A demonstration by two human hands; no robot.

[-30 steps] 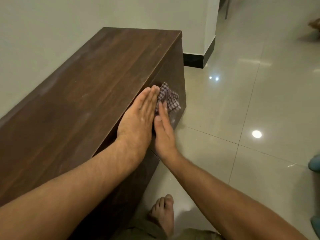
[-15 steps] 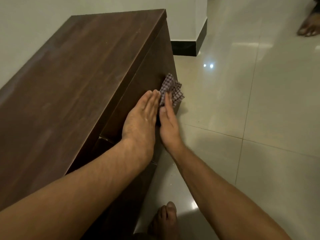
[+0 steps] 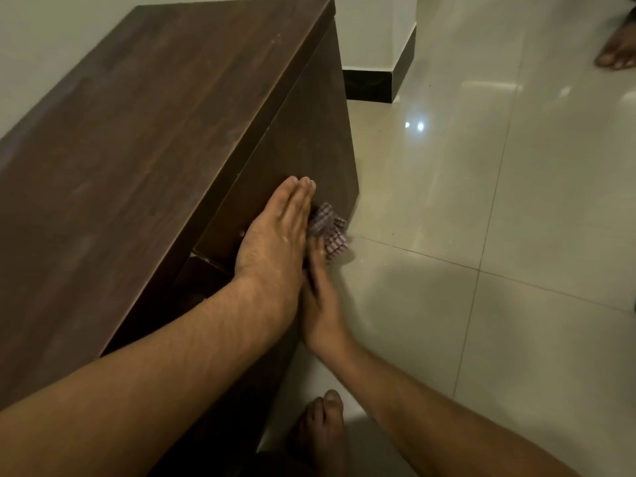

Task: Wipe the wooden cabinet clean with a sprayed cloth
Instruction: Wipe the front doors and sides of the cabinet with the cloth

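The dark wooden cabinet [image 3: 155,160] runs along the left wall, its front face slanting down to the floor. A small checked cloth [image 3: 328,228] is pressed against the lower part of that front face. My right hand [image 3: 321,304] lies flat on the cloth, fingers straight, holding it against the wood; it looks slightly blurred. My left hand [image 3: 275,242] rests flat on the cabinet front just left of the cloth, fingers together, holding nothing.
Glossy pale floor tiles [image 3: 516,235] spread out to the right. My bare foot [image 3: 320,432] stands by the cabinet base at the bottom. Another person's foot [image 3: 616,46] shows at the top right. A white wall corner with black skirting [image 3: 371,84] stands behind the cabinet.
My right hand has slid the cloth down the cabinet front, from near the top edge to low on the face. My left hand has followed downward beside it.
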